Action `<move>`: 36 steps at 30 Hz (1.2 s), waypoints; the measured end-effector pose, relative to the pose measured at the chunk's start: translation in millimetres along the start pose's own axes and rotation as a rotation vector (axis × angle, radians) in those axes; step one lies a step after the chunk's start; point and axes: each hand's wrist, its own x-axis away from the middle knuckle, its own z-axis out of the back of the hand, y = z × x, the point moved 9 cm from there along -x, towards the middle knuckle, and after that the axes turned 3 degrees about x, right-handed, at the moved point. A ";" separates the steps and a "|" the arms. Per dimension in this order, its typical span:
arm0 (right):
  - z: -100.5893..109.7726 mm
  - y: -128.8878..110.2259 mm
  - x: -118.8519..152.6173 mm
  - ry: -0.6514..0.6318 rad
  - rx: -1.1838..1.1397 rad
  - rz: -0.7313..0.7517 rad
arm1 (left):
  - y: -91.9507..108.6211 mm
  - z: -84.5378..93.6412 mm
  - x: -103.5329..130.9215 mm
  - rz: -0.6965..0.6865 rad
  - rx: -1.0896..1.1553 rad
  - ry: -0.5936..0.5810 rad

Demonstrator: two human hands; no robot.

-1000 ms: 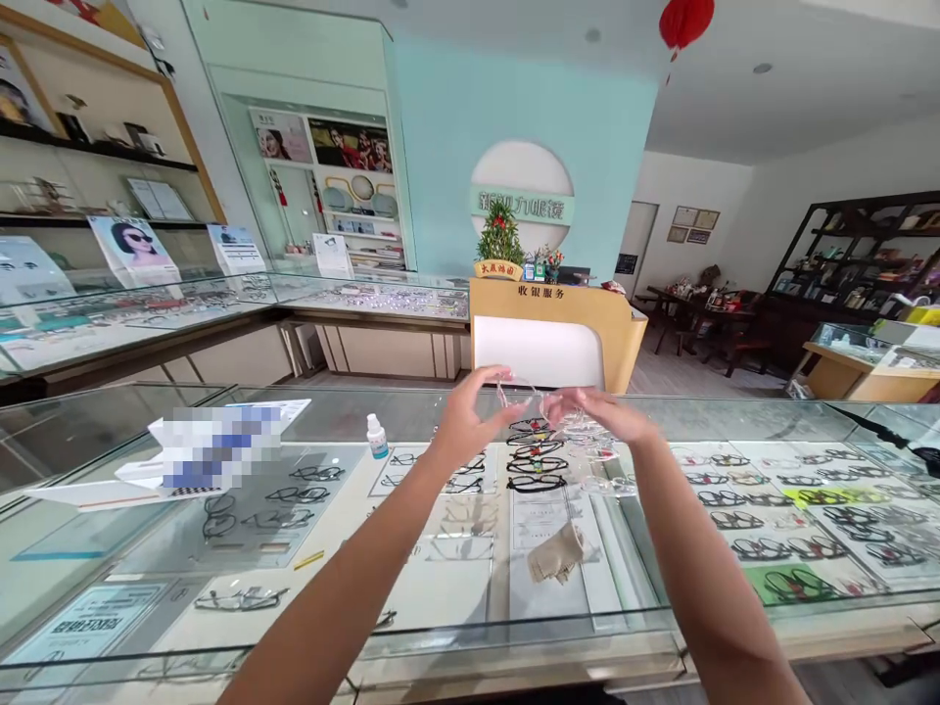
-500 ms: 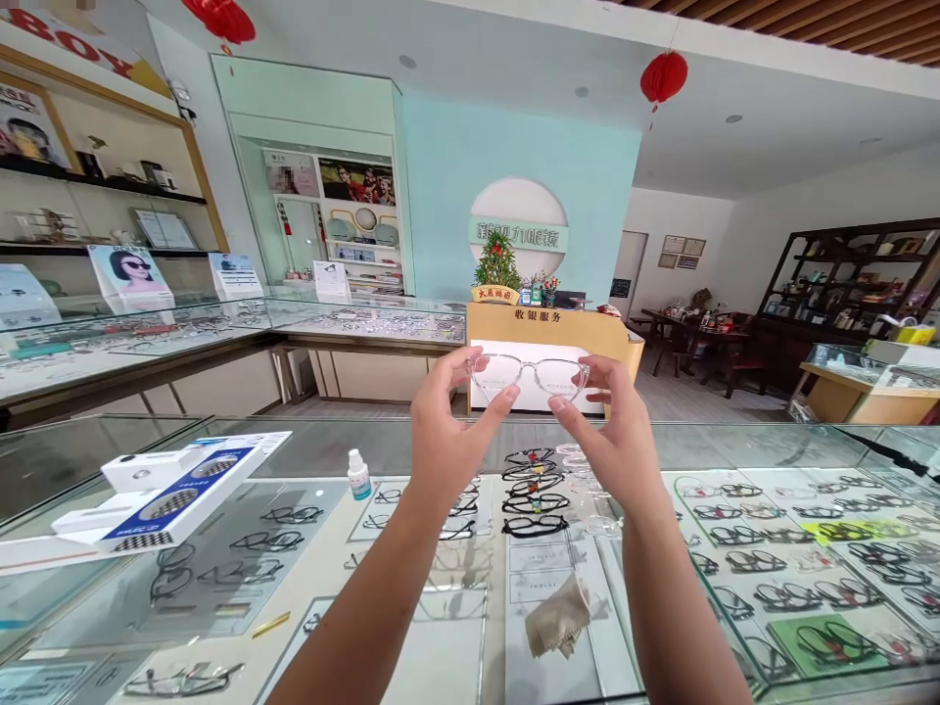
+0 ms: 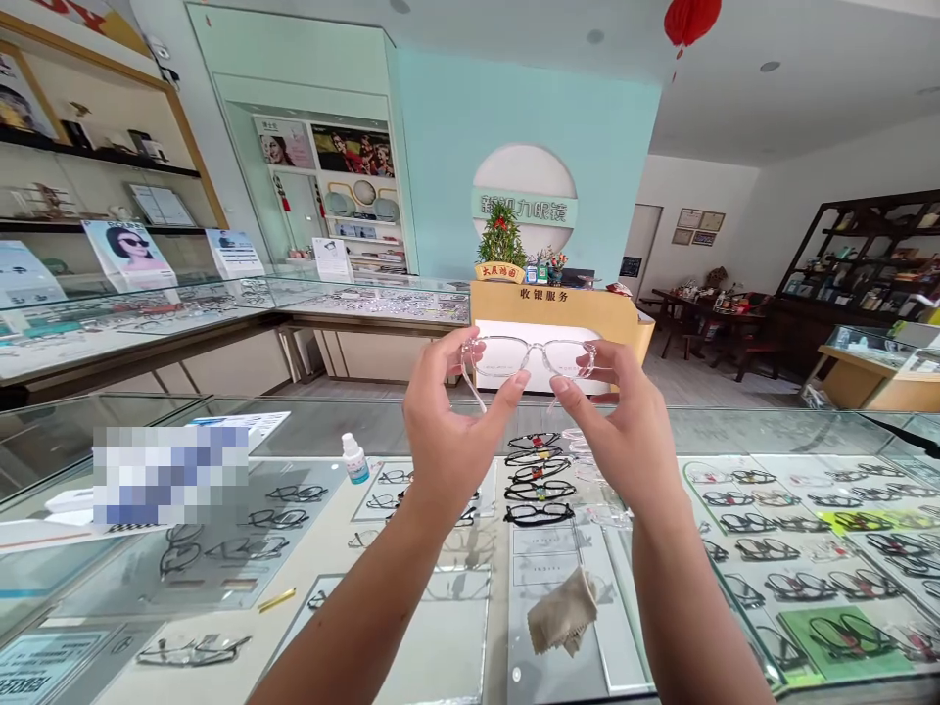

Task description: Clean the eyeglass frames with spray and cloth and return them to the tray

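Note:
A pair of clear-framed eyeglasses [image 3: 537, 347] is held up in the air above the glass counter, lenses level. My left hand [image 3: 459, 411] pinches its left side between thumb and fingers. On the other side, my right hand [image 3: 617, 401] grips the right rim the same way. Below the hands, a column of black-framed glasses [image 3: 540, 513] lies on the counter. A beige cleaning cloth [image 3: 564, 614] rests crumpled nearer to me. To the left of my left hand stands a small white bottle [image 3: 353, 458] with blue liquid.
The glass display counter [image 3: 411, 627] spans the foreground. Many frames fill the case on the right [image 3: 800, 587]. A box at the left is blurred out. A thin gold stick [image 3: 277, 599] lies at left. Beyond stands a wooden cashier desk [image 3: 558, 304] with a plant [image 3: 500, 238].
My view has tilted down slightly and shifted. The eyeglasses have turned a little in both hands, so a temple arm now shows below the left lens.

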 end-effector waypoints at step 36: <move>14.7 -14.3 9.2 0.188 0.081 0.073 | -25.2 -3.1 -1.4 0.206 0.138 0.043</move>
